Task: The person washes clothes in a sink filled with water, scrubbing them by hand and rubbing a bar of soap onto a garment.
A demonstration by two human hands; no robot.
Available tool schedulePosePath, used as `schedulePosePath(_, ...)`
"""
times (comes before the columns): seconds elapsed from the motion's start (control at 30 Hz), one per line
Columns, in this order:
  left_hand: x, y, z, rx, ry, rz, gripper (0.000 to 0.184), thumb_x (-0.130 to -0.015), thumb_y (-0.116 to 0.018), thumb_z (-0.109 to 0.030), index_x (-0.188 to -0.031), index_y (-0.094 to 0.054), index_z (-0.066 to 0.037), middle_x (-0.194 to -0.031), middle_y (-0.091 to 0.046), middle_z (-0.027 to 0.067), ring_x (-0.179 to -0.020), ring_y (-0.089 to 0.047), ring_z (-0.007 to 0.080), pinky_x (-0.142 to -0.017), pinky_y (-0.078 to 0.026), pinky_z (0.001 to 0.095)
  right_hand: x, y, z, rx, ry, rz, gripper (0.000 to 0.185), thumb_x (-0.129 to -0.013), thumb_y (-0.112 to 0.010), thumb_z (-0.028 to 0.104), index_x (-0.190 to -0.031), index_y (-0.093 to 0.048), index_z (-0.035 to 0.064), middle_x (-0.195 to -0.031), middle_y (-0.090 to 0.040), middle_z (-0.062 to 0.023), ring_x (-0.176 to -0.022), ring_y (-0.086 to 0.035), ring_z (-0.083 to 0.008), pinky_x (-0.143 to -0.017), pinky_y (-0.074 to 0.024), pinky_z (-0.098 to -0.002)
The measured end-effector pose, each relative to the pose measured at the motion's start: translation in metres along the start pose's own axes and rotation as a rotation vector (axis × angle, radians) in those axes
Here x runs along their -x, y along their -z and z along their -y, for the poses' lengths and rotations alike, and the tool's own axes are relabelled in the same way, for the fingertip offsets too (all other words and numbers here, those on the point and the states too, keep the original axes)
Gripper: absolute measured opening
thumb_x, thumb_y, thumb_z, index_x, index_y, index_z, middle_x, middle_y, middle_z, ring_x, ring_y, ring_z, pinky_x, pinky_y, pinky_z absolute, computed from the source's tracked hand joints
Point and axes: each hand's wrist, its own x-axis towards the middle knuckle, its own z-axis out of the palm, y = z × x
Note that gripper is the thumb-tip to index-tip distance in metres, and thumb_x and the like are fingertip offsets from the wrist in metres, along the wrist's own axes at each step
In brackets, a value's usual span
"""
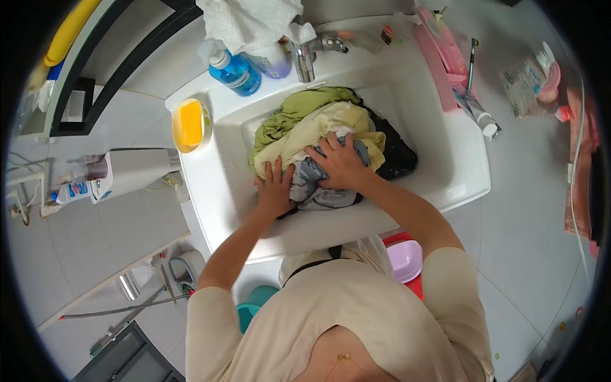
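Note:
In the white sink (439,169) lies a heap of clothes. My left hand (275,191) rests on the near left part of the heap, fingers spread over the edge of a pale yellow garment (293,141) and beside a grey patterned garment (309,178). On top of the grey cloth, my right hand (344,167) presses down with its fingers apart. Behind the yellow piece is an olive green garment (305,102), and a black garment (400,149) spreads along the right side. Neither palm shows, and the undersides of the clothes are hidden.
A yellow soap bar (190,125) sits in a dish on the left rim. A blue bottle (235,73) and a faucet (304,60) stand at the back, near a white towel (251,22). A pink holder (442,63) and a tube (480,118) occupy the right rim.

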Motion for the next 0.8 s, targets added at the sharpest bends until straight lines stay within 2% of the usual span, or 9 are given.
schedulePosePath(0.07,-0.023,-0.009,0.0,-0.014,0.042,0.032,0.11,-0.049,-0.079,-0.048,-0.139,-0.024,-0.015,-0.147,-0.009,0.0162,-0.133,-0.01,0.0419,-0.094,-0.015,0.0686,-0.019,-0.02,-0.002,0.082,0.029,0.017,0.082,-0.061,-0.069,0.053,-0.124,-0.043,0.0076,-0.11,-0.047,-0.015,-0.105,-0.037,-0.0324,-0.078,-0.0307,-0.0569)
schedulePosePath(0.17,-0.052,-0.012,0.012,-0.007,0.04,0.026,0.115,-0.048,-0.078,-0.051,-0.141,-0.021,-0.012,-0.144,-0.016,0.0141,-0.131,-0.015,0.0402,-0.098,-0.014,0.0658,-0.052,-0.038,0.001,0.192,-0.098,0.264,0.079,-0.065,-0.066,0.053,-0.122,-0.044,0.0037,-0.112,-0.048,-0.0164,-0.107,-0.037,-0.0327,-0.082,-0.029,-0.059)
schedulePosePath(0.23,-0.073,-0.008,0.026,0.042,-0.025,-0.058,0.116,-0.048,-0.077,-0.053,-0.14,-0.021,-0.012,-0.143,-0.021,0.0127,-0.13,-0.019,0.0388,-0.1,-0.014,0.0629,-0.072,-0.06,-0.006,0.182,-0.149,0.176,0.074,-0.068,-0.064,0.054,-0.118,-0.048,0.0024,-0.111,-0.053,-0.0174,-0.104,-0.047,-0.0335,-0.081,-0.0356,-0.0573)
schedulePosePath(0.33,-0.106,0.01,0.035,-0.024,-0.034,-0.006,0.1,-0.053,-0.075,-0.05,-0.135,-0.034,-0.01,-0.136,-0.033,0.0114,-0.128,-0.025,0.034,-0.104,-0.014,0.0576,-0.102,-0.059,-0.025,0.039,-0.205,0.278,0.054,-0.071,-0.061,0.054,-0.095,-0.065,0.0062,-0.091,-0.065,-0.0104,-0.086,-0.063,-0.0263,-0.069,-0.0495,-0.0457)
schedulePosePath(0.5,-0.105,0.018,0.029,-0.018,0.01,0.059,0.069,-0.061,-0.073,-0.037,-0.121,-0.051,-0.01,-0.128,-0.043,0.0099,-0.125,-0.031,0.0299,-0.102,-0.014,0.0577,-0.106,-0.048,-0.027,0.047,-0.22,0.318,0.047,-0.072,-0.06,0.053,-0.084,-0.069,0.0083,-0.082,-0.067,-0.0063,-0.077,-0.065,-0.0234,-0.067,-0.0503,-0.0395)
schedulePosePath(0.6,-0.087,0.013,0.024,0.18,0.049,-0.189,0.055,-0.064,-0.072,-0.029,-0.113,-0.056,-0.009,-0.123,-0.048,0.0101,-0.117,-0.042,0.0271,-0.099,-0.027,0.0505,-0.102,-0.033,-0.028,-0.076,-0.336,0.345,0.044,-0.071,-0.061,0.049,-0.086,-0.068,0.0081,-0.085,-0.067,-0.0089,-0.081,-0.064,-0.025,-0.071,-0.0496,-0.0375)
schedulePosePath(0.7,-0.069,-0.013,0.04,1.501,0.253,-0.365,0.055,-0.067,-0.072,-0.025,-0.115,-0.053,-0.005,-0.121,-0.049,0.0138,-0.108,-0.049,0.0251,-0.091,-0.039,0.0398,-0.085,-0.019,-0.025,-0.173,-0.397,0.303,0.048,-0.07,-0.062,0.051,-0.088,-0.067,0.0066,-0.087,-0.066,-0.0121,-0.083,-0.063,-0.0267,-0.072,-0.0491,-0.037)
schedulePosePath(0.73,-0.068,-0.017,0.044,1.569,0.488,-0.47,0.061,-0.07,-0.071,-0.019,-0.123,-0.045,-0.001,-0.117,-0.052,0.0157,-0.099,-0.054,0.0238,-0.081,-0.045,0.0297,-0.078,-0.015,-0.027,-0.186,-0.401,0.277,0.05,-0.07,-0.061,0.052,-0.088,-0.067,0.006,-0.087,-0.066,-0.0131,-0.083,-0.063,-0.0273,-0.072,-0.049,-0.0372)
schedulePosePath(0.8,-0.088,-0.023,0.044,1.561,0.689,-0.53,0.061,-0.072,-0.067,-0.012,-0.125,-0.041,0.002,-0.115,-0.053,0.0158,-0.099,-0.055,0.0227,-0.081,-0.045,0.0285,-0.058,0.004,-0.027,-0.189,-0.351,0.209,0.055,-0.066,-0.062,0.056,-0.089,-0.066,0.0057,-0.078,-0.064,-0.014,-0.077,-0.063,-0.0286,-0.069,-0.0492,-0.0378)
